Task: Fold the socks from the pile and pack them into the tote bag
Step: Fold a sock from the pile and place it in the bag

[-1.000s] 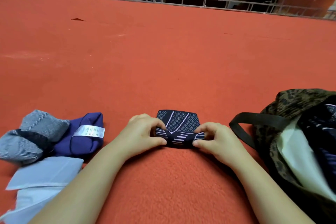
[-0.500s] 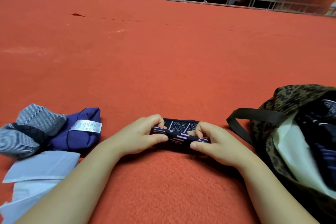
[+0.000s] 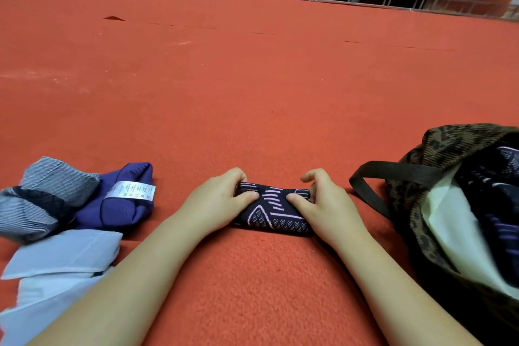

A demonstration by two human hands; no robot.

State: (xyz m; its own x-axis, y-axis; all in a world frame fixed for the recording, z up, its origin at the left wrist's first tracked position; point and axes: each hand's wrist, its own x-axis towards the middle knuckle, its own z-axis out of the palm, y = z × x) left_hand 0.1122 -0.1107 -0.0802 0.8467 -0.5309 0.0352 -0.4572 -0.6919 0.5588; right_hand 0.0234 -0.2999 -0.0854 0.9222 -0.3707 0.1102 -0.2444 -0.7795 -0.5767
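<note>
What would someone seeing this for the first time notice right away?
Two hands, left hand and right hand, grip a dark patterned sock at centre on the orange-red carpet. A leopard-print tote bag gapes open at right; a sock pile lies at left.

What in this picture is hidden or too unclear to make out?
All in the head view:
- Tote bag: cut off by the right edge; how many socks are inside cannot be counted.
- Patterned sock: its ends are covered by the left hand and right hand.
- White label on the purple sock: print too small to read.
- Pale blue cloth: cut off at the lower left corner.
</note>
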